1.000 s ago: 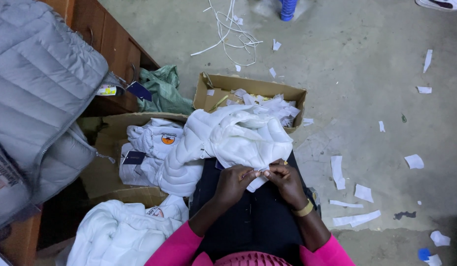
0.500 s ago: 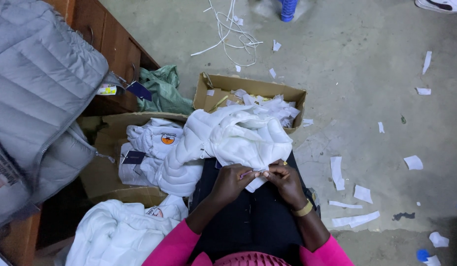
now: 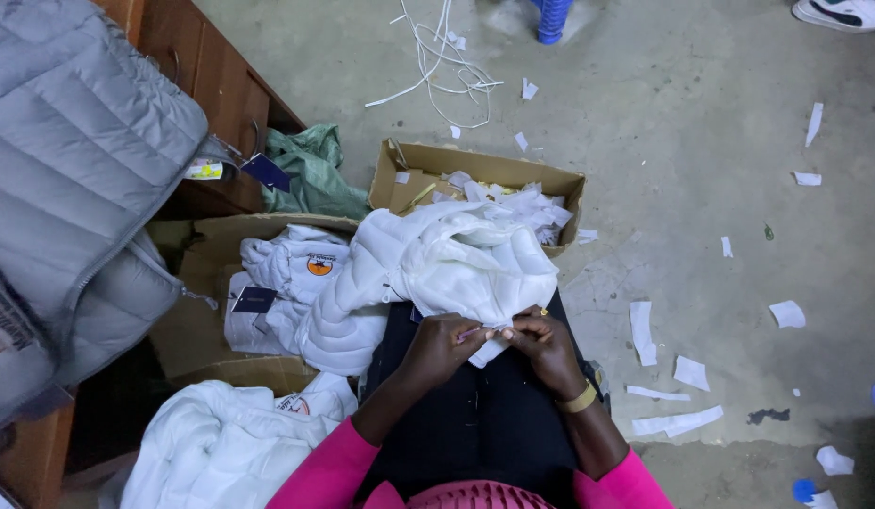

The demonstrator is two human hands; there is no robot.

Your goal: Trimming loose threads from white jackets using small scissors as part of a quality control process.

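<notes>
Both hands meet over the lap: the left hand (image 3: 444,346) and right hand (image 3: 543,345) are pinched together on the near edge of a white jacket (image 3: 447,269), which lies over the dark-clothed knees, with a thin tool between the fingertips that I can't make out. Worked this close, it could nick a finger or snag the fabric. The jacket's bulk hangs toward more white jackets in a flat box (image 3: 197,311) and might slide off. Beyond, a box of scraps (image 3: 484,170) and paper strips (image 3: 642,330) litter the floor, easy to slip on.

Both hands (image 3: 494,344) pinch a white padded jacket (image 3: 447,264) on the lap
</notes>
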